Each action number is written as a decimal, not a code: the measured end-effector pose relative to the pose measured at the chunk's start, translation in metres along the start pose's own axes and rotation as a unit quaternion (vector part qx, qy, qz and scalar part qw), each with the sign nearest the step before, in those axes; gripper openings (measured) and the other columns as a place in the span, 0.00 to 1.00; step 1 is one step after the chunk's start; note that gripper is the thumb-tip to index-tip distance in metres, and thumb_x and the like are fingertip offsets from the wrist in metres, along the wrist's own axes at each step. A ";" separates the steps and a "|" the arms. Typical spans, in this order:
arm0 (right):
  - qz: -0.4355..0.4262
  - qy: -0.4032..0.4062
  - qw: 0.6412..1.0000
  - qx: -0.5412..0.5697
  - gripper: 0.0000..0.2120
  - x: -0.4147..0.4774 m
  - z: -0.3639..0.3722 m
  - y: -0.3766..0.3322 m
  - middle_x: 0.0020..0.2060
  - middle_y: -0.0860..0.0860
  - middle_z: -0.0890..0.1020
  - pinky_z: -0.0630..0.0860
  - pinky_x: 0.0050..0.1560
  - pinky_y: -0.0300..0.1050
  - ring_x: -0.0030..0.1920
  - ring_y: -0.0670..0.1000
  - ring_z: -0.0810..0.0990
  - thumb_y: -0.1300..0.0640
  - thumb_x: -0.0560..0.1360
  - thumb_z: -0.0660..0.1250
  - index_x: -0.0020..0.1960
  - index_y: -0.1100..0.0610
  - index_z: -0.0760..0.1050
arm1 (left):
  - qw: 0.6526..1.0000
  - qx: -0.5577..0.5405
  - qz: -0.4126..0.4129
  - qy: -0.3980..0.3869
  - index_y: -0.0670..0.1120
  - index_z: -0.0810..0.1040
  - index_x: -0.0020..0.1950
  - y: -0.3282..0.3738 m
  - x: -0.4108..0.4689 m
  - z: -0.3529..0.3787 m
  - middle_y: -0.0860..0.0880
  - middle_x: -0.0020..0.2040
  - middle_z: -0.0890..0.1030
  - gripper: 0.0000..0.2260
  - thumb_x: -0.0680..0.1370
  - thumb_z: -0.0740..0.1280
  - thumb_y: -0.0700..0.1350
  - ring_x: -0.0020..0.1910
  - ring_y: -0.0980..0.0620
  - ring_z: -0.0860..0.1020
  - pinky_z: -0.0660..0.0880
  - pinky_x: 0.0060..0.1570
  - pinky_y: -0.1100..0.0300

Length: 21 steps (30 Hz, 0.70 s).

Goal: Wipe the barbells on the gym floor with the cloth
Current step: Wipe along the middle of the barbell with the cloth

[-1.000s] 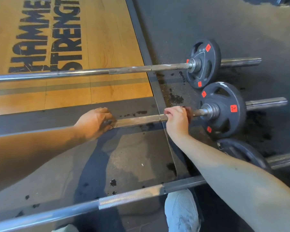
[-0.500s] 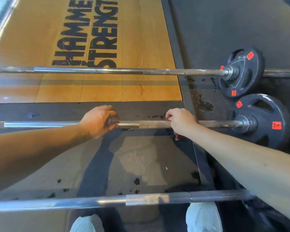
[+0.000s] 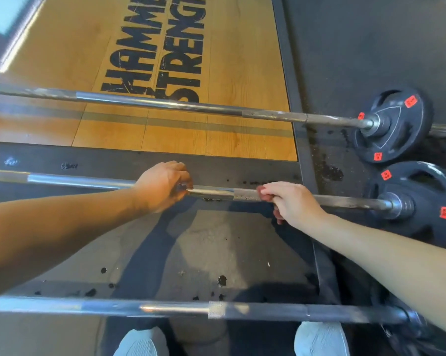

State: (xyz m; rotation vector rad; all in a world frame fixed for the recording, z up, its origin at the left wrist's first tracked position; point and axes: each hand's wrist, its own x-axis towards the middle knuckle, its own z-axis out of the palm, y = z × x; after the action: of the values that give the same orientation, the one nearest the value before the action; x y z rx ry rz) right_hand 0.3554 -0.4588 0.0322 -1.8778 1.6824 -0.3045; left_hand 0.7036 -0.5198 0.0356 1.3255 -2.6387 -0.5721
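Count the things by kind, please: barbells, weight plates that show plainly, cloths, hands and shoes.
Barbells: 3 (far barbell, middle barbell, near barbell)
Weight plates: 2 (far plate, nearer plate)
Cloths: 1 (cloth)
Hands: 2 (left hand, right hand)
Shoes: 2 (left shoe, right shoe)
Total: 10

Three barbells lay parallel on the floor [image 3: 216, 240]: the far barbell [image 3: 165, 104] across the platform [image 3: 62, 60], the middle barbell [image 3: 83, 181] before it, the near barbell [image 3: 268, 310] closest (shoes [image 3: 142, 343] just behind). On the middle barbell, the left hand [image 3: 162, 186] sat left of the right hand [image 3: 291, 201], which covered the cloth [image 3: 264, 197].
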 end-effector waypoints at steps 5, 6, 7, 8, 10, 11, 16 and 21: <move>-0.200 0.061 0.976 -0.063 0.07 0.033 0.055 -0.060 0.49 0.50 0.81 0.80 0.46 0.54 0.52 0.50 0.77 0.66 0.76 0.72 0.48 0.57 0.86 | 1.000 0.001 -0.008 0.007 0.48 0.85 0.53 0.000 -0.003 0.000 0.49 0.51 0.81 0.07 0.75 0.75 0.43 0.49 0.47 0.78 0.79 0.51 0.51; -0.227 0.052 0.969 -0.079 0.06 0.035 0.060 -0.068 0.49 0.50 0.79 0.79 0.42 0.52 0.52 0.51 0.75 0.66 0.74 0.73 0.47 0.56 0.85 | 1.000 -0.002 -0.008 0.010 0.48 0.85 0.53 0.000 -0.004 0.001 0.49 0.50 0.82 0.07 0.75 0.75 0.42 0.49 0.47 0.78 0.79 0.50 0.51; -0.253 0.044 0.961 -0.099 0.07 0.036 0.059 -0.067 0.49 0.51 0.78 0.79 0.40 0.51 0.53 0.52 0.75 0.67 0.73 0.75 0.47 0.56 0.85 | 1.000 -0.002 -0.005 0.014 0.47 0.85 0.52 0.000 -0.003 0.001 0.49 0.50 0.82 0.07 0.75 0.75 0.42 0.48 0.47 0.78 0.79 0.49 0.52; -0.270 0.031 0.955 -0.122 0.10 0.033 0.051 -0.057 0.50 0.52 0.78 0.80 0.41 0.51 0.55 0.54 0.74 0.68 0.71 0.76 0.48 0.56 0.85 | 1.000 0.000 -0.003 0.016 0.47 0.85 0.52 0.001 -0.003 0.002 0.48 0.49 0.82 0.07 0.75 0.76 0.41 0.48 0.47 0.78 0.79 0.49 0.52; -0.273 0.011 0.948 -0.162 0.14 0.020 0.027 -0.022 0.53 0.54 0.78 0.82 0.43 0.54 0.58 0.56 0.74 0.70 0.68 0.77 0.51 0.57 0.85 | 1.000 0.004 -0.004 0.016 0.47 0.85 0.53 0.000 -0.004 0.002 0.48 0.50 0.82 0.08 0.75 0.76 0.42 0.48 0.47 0.78 0.79 0.49 0.51; -0.261 0.012 0.949 -0.175 0.15 0.012 0.015 -0.004 0.54 0.54 0.78 0.82 0.45 0.56 0.59 0.57 0.74 0.70 0.68 0.77 0.52 0.57 0.85 | 1.000 0.006 -0.003 0.015 0.48 0.85 0.53 -0.001 -0.005 0.002 0.48 0.50 0.82 0.08 0.75 0.75 0.42 0.49 0.47 0.78 0.79 0.49 0.51; -0.231 0.032 0.954 -0.187 0.13 0.005 0.008 0.020 0.52 0.52 0.77 0.80 0.48 0.50 0.57 0.54 0.73 0.70 0.68 0.79 0.48 0.56 0.85 | 1.000 0.011 0.003 0.017 0.48 0.85 0.53 -0.003 -0.005 0.003 0.48 0.50 0.82 0.08 0.75 0.75 0.42 0.48 0.46 0.78 0.78 0.50 0.51; -0.257 0.035 0.958 -0.124 0.07 0.026 0.041 -0.034 0.49 0.52 0.78 0.80 0.44 0.54 0.55 0.55 0.73 0.69 0.71 0.75 0.45 0.58 0.84 | 1.000 0.016 -0.004 0.012 0.49 0.84 0.52 -0.001 -0.002 0.003 0.51 0.49 0.81 0.08 0.73 0.75 0.43 0.47 0.49 0.77 0.77 0.48 0.54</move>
State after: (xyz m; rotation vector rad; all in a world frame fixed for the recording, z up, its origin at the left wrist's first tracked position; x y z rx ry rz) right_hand 0.4101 -0.4722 0.0128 -2.5113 1.2937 -0.3808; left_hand 0.7047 -0.5185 0.0322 1.3449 -2.6348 -0.5132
